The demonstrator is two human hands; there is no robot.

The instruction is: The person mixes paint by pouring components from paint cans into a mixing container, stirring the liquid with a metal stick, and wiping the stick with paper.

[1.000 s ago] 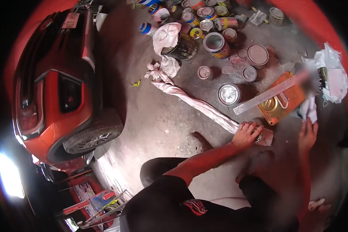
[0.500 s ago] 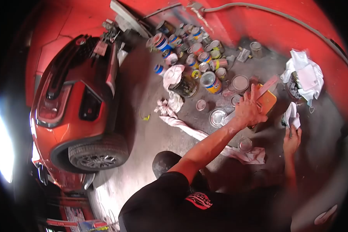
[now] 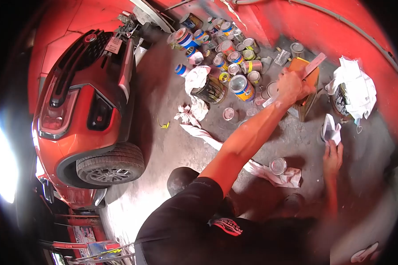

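My left hand [image 3: 289,88] reaches out to the right, its fingers closed at a yellow-orange rectangular tin [image 3: 313,81]. A long flat stick [image 3: 315,65] passes by the same hand, sticking out past the fingers; whether they grip it too I cannot tell. Lower on the right, my right hand [image 3: 333,154] pinches a folded piece of white paper [image 3: 331,130]. Left of that hand, a small round can [image 3: 278,166] stands on a pale cloth [image 3: 289,178]. My left forearm hides part of the floor and cans beneath it.
Several paint cans [image 3: 242,87] crowd the floor by the red wall [image 3: 292,26]. A can draped with white cloth and paper [image 3: 358,95] stands at the right. A rag [image 3: 201,133] stretches across the floor. An orange-red vehicle [image 3: 82,128] fills the left side.
My left hand has moved away from me toward the wall, and the yellow-orange tin and stick have shifted with it. My right hand still holds the paper. The camera view has shifted slightly.
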